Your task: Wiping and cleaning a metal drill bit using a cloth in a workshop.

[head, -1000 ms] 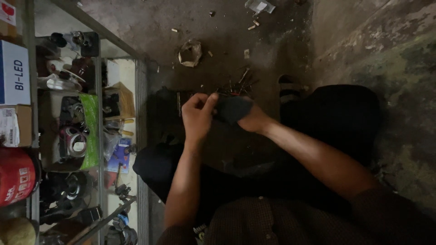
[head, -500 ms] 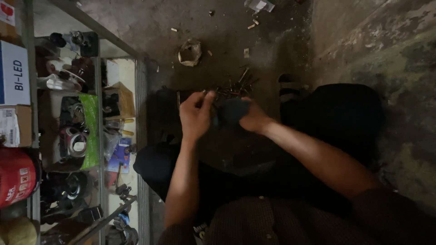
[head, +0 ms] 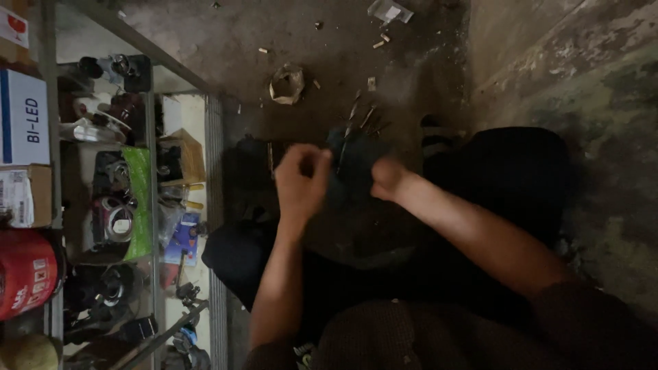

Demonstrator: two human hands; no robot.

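Observation:
My left hand (head: 301, 181) and my right hand (head: 387, 179) are raised in front of me over a dirty concrete floor. Between them is a dark, rounded object (head: 353, 168), blurred by motion. My right hand grips its right side. My left hand has its fingers curled against its left side. What the object is cannot be told. Below the hands are my dark trousers (head: 384, 267).
A glass display shelf (head: 123, 205) with metal rails stands at the left, packed with machine parts, boxes and a red can (head: 27, 274). On the floor ahead lie a crumpled ring of tape (head: 286, 83), several small metal bits (head: 363, 116) and a plastic wrapper (head: 389, 10).
Both hands have shifted a little on the dark object, the left hand turning against it. The object looks more spread out and blurred now.

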